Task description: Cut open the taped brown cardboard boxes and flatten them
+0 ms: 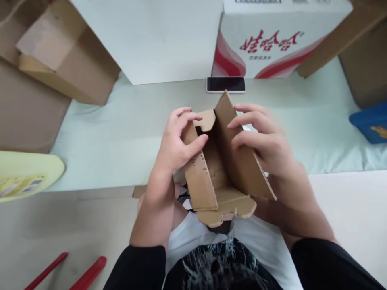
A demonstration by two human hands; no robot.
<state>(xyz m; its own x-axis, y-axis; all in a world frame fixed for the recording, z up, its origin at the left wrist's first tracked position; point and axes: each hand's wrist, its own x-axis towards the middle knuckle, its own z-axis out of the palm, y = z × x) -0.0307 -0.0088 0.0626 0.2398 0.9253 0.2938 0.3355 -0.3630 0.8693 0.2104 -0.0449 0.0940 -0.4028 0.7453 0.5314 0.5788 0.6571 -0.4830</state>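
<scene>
An opened brown cardboard box (201,181) is held above my lap, past the near edge of the table. Its long side flaps stand apart, and a notched end flap spreads toward my body. My left hand (181,141) grips the left side wall, thumb over the top edge and fingers at the far corner. On the right, my right hand (260,137) has its fingers over the upper edge of the raised flap, with the thumb hidden behind it. The part of the box interior that shows is dark brown board.
A phone (226,84) lies beyond the box, before a white carton with red print (272,48). Cardboard boxes (78,60) stand at the left, near a pale yellow bottle (27,173). A blue container (370,123) is at the right. Red bars (87,274) show at lower left.
</scene>
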